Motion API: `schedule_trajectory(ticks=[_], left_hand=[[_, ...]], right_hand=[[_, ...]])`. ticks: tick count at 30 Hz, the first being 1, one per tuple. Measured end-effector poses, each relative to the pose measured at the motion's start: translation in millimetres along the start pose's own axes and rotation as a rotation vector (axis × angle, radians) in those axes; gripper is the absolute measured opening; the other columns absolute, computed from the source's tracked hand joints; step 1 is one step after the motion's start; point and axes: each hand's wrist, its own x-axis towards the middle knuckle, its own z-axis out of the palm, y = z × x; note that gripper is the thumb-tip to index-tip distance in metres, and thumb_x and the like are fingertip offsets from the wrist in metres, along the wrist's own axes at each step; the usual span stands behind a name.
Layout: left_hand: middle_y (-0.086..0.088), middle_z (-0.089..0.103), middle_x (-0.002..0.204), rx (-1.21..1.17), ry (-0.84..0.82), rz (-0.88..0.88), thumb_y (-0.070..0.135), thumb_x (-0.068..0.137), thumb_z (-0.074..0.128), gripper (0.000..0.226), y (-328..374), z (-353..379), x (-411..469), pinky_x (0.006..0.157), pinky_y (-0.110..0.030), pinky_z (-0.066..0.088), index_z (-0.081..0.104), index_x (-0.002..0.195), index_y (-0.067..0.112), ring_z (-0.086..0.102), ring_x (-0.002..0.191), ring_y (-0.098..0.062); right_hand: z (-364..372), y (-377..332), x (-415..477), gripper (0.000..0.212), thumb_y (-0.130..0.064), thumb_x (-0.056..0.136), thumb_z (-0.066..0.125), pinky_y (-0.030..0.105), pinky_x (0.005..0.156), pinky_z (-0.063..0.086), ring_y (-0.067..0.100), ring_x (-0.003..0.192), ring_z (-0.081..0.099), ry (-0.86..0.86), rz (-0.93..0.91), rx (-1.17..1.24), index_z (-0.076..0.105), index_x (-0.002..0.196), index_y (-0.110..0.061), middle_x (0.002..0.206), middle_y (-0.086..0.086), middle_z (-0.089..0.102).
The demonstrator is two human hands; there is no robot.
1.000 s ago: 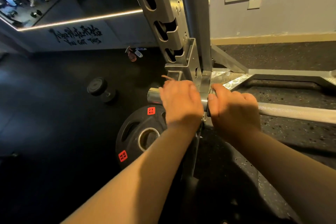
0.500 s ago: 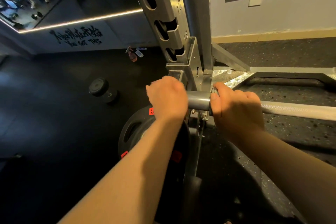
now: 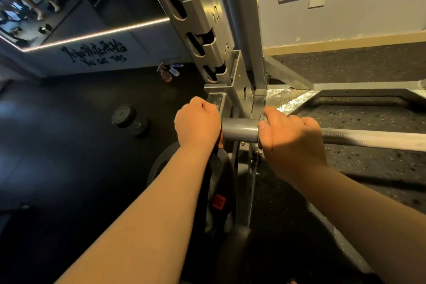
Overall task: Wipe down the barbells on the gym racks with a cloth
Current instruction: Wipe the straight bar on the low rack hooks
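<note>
Two grips closed round barbell [image 3: 239, 130]: left hand [image 3: 197, 122] at end, right hand [image 3: 292, 140] on shaft [image 3: 368, 138]; cloth unseen; shaft probably unwiped.

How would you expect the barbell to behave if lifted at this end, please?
Probably stiff and heavy: the barbell is a long metal shaft. Its smooth round sleeve may slip or spin under the left hand.

Both my grips on the barbell [image 3: 239, 130], just before the rack upright [image 3: 196, 18]
My left grip [image 3: 198, 122] wraps the bar's end; my right grip [image 3: 292, 138] holds it just to the right, bare sleeve between them; a weight plate [image 3: 161, 163] sits below my left wrist; a dumbbell [image 3: 129, 119] lies on the floor [image 3: 69, 134] to the left; a spray bottle [image 3: 167, 74] lies farther back, near the wall [image 3: 149, 37].
</note>
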Motion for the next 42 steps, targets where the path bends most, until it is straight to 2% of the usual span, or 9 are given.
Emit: schedule_trajectory(ticks=[6, 13, 16, 20, 23, 26, 33, 39, 42], left_hand=[[0.010, 0.065, 0.096, -0.088, -0.079, 0.506, 0.032, 0.100, 0.045, 0.023, -12, 2, -26, 0.091, -0.042, 0.051, 0.066, 0.106, 0.026, 0.060, 0.095, -0.011], [0.003, 0.065, 0.103, -0.223, 0.002, 0.052, 0.028, 0.101, 0.041, 0.024, -20, 3, 5, 0.074, -0.026, 0.047, 0.064, 0.106, 0.022, 0.059, 0.097, -0.012], [0.006, 0.064, 0.097, -0.304, 0.153, -0.024, 0.029, 0.099, 0.035, 0.027, -8, 13, -10, 0.087, -0.037, 0.053, 0.063, 0.098, 0.028, 0.060, 0.097, -0.015], [0.007, 0.052, 0.105, -0.293, 0.206, 0.231, 0.021, 0.096, 0.043, 0.015, -8, 26, -52, 0.109, -0.059, 0.035, 0.052, 0.090, 0.032, 0.046, 0.109, -0.010], [0.002, 0.053, 0.117, -0.047, 0.120, 0.609, 0.003, 0.092, 0.055, 0.020, -8, 33, -72, 0.112, -0.063, 0.026, 0.060, 0.103, 0.018, 0.043, 0.117, -0.014], [0.001, 0.058, 0.124, 0.116, -0.031, 0.855, 0.013, 0.094, 0.050, 0.029, -15, 18, -46, 0.118, -0.055, 0.024, 0.062, 0.120, 0.017, 0.050, 0.125, -0.018], [0.010, 0.059, 0.096, -0.209, 0.166, 0.366, 0.017, 0.094, 0.045, 0.020, -2, 28, -51, 0.100, -0.051, 0.041, 0.063, 0.099, 0.023, 0.050, 0.096, -0.009], [0.005, 0.063, 0.109, -0.314, -0.003, 0.532, 0.010, 0.099, 0.047, 0.024, 25, 26, -75, 0.101, -0.042, 0.046, 0.063, 0.115, 0.017, 0.056, 0.109, -0.013], [0.005, 0.062, 0.114, -0.379, -0.004, 0.465, 0.011, 0.101, 0.044, 0.025, 27, 7, -66, 0.096, -0.023, 0.047, 0.061, 0.114, 0.024, 0.057, 0.107, -0.003]], right_hand=[[0, 2, 1, 0.030, -0.017, 0.108, 0.040, 0.034, 0.054, 0.042, 0.023, 0.053, 0.046, -0.008, -0.014, 0.035, 0.062, 0.098, 0.000, 0.100, 0.022, 0.067], [-1, 1, 0, 0.031, -0.015, 0.109, 0.036, 0.035, 0.056, 0.041, 0.023, 0.056, 0.046, -0.061, -0.020, 0.028, 0.063, 0.102, 0.000, 0.104, 0.021, 0.066], [1, 1, -1, 0.026, -0.014, 0.107, 0.042, 0.034, 0.055, 0.040, 0.022, 0.055, 0.045, -0.027, -0.021, 0.016, 0.061, 0.093, -0.003, 0.104, 0.022, 0.067], [1, 1, 1, 0.021, -0.014, 0.103, 0.045, 0.034, 0.055, 0.039, 0.024, 0.056, 0.048, 0.013, -0.025, 0.028, 0.058, 0.090, -0.005, 0.105, 0.023, 0.067], [0, 0, 2, 0.025, -0.019, 0.105, 0.043, 0.036, 0.056, 0.040, 0.026, 0.058, 0.052, 0.023, -0.016, 0.062, 0.059, 0.092, -0.006, 0.105, 0.022, 0.067], [1, -1, 3, 0.025, -0.018, 0.105, 0.043, 0.036, 0.055, 0.039, 0.025, 0.056, 0.047, 0.053, -0.012, 0.068, 0.059, 0.090, -0.006, 0.100, 0.020, 0.066], [-2, -5, 1, 0.024, -0.011, 0.104, 0.039, 0.038, 0.058, 0.030, 0.026, 0.057, 0.038, 0.037, 0.042, 0.020, 0.058, 0.089, -0.011, 0.096, 0.014, 0.062], [-15, 6, 3, 0.050, -0.032, 0.103, 0.029, 0.055, 0.092, 0.052, 0.038, 0.106, 0.069, -0.254, 0.080, 0.219, 0.064, 0.126, -0.005, 0.134, 0.023, 0.062], [-32, 17, -17, 0.039, -0.021, 0.108, 0.041, 0.072, 0.108, 0.035, 0.045, 0.121, 0.064, -0.162, 0.046, 0.047, 0.070, 0.111, 0.006, 0.129, 0.032, 0.064]])
